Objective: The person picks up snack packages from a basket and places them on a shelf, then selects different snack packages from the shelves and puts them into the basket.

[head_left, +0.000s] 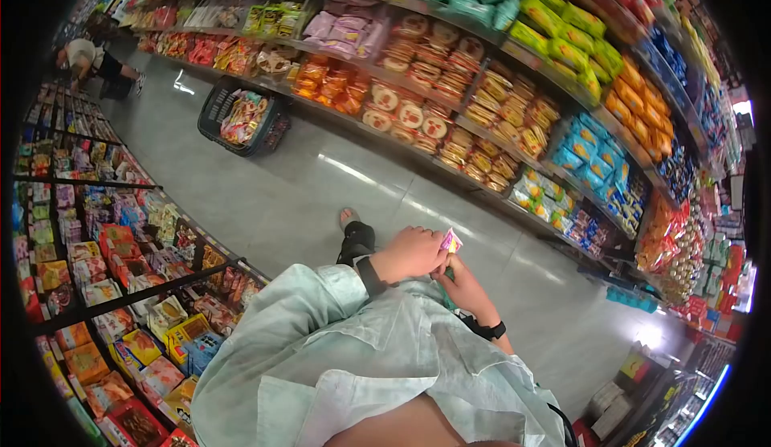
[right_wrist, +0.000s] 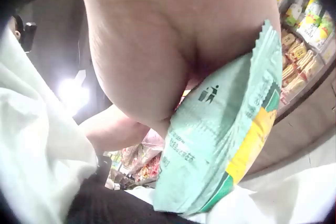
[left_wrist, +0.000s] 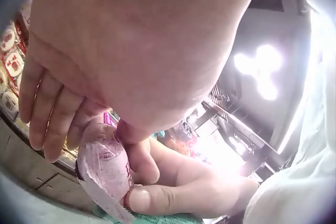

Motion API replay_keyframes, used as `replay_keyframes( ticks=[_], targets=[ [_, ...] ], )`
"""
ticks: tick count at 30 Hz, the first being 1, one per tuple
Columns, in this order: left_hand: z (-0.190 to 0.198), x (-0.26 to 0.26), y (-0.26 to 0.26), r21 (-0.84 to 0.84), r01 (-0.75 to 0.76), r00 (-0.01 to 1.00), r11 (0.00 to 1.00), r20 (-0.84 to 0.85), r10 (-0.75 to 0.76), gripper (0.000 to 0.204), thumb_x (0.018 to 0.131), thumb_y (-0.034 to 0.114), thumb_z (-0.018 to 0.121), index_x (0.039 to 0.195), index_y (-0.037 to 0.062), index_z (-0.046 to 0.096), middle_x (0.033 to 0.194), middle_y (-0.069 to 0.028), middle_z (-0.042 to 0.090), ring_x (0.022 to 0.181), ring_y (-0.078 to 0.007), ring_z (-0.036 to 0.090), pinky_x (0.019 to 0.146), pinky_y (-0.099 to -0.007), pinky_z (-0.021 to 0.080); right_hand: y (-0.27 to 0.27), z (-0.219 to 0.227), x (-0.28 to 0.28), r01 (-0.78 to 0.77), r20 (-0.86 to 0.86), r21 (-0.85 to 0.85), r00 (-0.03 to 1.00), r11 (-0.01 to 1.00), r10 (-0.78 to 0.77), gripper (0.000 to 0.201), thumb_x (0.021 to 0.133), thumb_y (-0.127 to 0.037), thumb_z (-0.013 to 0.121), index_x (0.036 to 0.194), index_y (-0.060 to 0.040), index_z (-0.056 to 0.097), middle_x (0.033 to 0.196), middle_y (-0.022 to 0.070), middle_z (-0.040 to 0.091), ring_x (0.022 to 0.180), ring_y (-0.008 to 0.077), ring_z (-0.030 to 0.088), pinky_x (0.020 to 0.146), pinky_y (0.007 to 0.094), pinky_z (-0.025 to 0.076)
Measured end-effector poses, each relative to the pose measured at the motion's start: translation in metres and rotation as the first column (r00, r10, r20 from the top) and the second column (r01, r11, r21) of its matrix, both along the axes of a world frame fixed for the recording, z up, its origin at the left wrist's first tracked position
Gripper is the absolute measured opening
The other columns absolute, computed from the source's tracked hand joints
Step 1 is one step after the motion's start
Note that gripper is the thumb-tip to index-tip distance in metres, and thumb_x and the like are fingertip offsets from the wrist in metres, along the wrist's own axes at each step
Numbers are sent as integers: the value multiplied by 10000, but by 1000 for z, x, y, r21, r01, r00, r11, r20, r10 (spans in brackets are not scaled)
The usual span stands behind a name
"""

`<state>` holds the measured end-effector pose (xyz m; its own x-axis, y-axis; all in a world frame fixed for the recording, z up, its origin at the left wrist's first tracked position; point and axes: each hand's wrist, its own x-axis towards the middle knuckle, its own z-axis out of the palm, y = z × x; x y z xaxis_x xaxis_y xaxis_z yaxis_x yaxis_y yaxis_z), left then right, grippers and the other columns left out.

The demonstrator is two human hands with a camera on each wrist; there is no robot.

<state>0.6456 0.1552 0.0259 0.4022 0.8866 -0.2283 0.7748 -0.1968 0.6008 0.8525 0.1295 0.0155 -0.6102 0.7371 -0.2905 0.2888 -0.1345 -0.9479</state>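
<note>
Two bare hands meet in front of a person in a pale green shirt [head_left: 305, 342]. The left hand [head_left: 405, 253] pinches the upper end of a small pink packet [left_wrist: 107, 163] between thumb and forefinger, its other fingers extended beside it. The right hand [head_left: 466, 286] also grips: its thumb presses the lower part of the same packet, while a larger green packet [right_wrist: 210, 129] is held beneath its palm; the fingers behind the packets are hidden. The pink packet is thus between the two hands, above the grey floor [head_left: 281, 198]. Well apart, a dark basket [head_left: 210, 116] containing wrapped goods stands on the floor near a long shelf [head_left: 503, 143] of bagged snacks. Display bins with black dividers [head_left: 152, 289] hold packaged foods at lower left. Another person [head_left: 80, 52] appears at upper left.
</note>
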Motion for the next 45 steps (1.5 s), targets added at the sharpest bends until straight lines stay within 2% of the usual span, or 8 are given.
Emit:
replay_keyframes(
  ticks=[8, 14, 21, 24, 26, 31, 37, 45],
  targets=[
    [-18, -211, -29, -297, -229, 941, 927, 178, 289, 469, 1007, 509, 559, 1066, 52, 645, 981, -182, 732, 935, -408, 703, 810, -463, 546, 22, 23, -192, -296, 93, 197, 955, 934, 283, 138, 945, -28, 650, 1037, -47, 549, 1058, 118, 596, 1042, 300, 601, 952, 388, 477],
    [-31, -333, -70, -216, -483, 853, 849, 101, 511, 504, 1004, 534, 579, 1185, 69, 646, 1015, -146, 741, 980, -360, 704, 843, -463, 544, 54, 17, -271, -394, 129, 267, 919, 880, 372, 104, 960, -61, 644, 1029, -59, 566, 1041, 105, 615, 1042, 300, 605, 952, 390, 476],
    [-53, -391, -134, -194, -779, 586, 596, 113, 802, 477, 972, 455, 647, 1182, 27, 662, 977, -209, 730, 947, -407, 698, 808, -511, 542, 123, 30, -317, -393, 269, 363, 912, 845, 309, 76, 966, -72, 632, 1024, -50, 588, 1016, 118, 634, 1022, 299, 618, 943, 396, 487],
    [-66, -384, -158, -388, -801, 478, 456, 44, 877, 488, 957, 438, 667, 1222, 27, 654, 1014, -210, 732, 931, -400, 702, 808, -487, 553, 162, 22, -337, -306, 272, 407, 940, 861, 205, 81, 959, -85, 649, 1015, -38, 613, 1007, 129, 650, 1032, 307, 622, 936, 394, 494],
    [-78, -378, -165, -432, -764, 513, 479, 42, 857, 494, 948, 436, 672, 1228, 29, 653, 1032, -212, 731, 945, -395, 704, 822, -472, 557, 193, 4, -347, -275, 290, 464, 945, 842, 148, 110, 961, -99, 650, 1050, -48, 610, 1044, 153, 646, 1018, 328, 627, 945, 407, 496],
    [-62, -385, -122, -520, -716, 517, 466, 54, 854, 521, 927, 427, 681, 1268, 35, 640, 1059, -219, 732, 979, -394, 709, 849, -459, 563, 274, -30, -375, -243, 385, 620, 923, 746, -19, 168, 986, -186, 635, 1137, -115, 620, 1082, 235, 608, 1025, 421, 626, 927, 458, 510],
    [-60, -439, -37, -343, -795, 572, 500, -149, 807, 508, 934, 420, 680, 1286, 57, 632, 1048, -206, 736, 992, -392, 702, 848, -473, 556, 386, -32, -404, -180, 443, 659, 878, 730, -183, 197, 988, -238, 637, 1178, -188, 642, 1115, 247, 568, 999, 456, 632, 882, 510, 536],
    [-32, -470, 120, -233, -770, 619, 593, -52, 783, 476, 941, 394, 689, 1268, 53, 628, 1018, -193, 734, 973, -395, 699, 830, -471, 550, 484, -50, -421, -251, 682, 345, 729, 905, -58, 366, 981, -229, 559, 1332, -241, 662, 1282, 295, 588, 1092, 466, 666, 957, 521, 549]
  ],
)
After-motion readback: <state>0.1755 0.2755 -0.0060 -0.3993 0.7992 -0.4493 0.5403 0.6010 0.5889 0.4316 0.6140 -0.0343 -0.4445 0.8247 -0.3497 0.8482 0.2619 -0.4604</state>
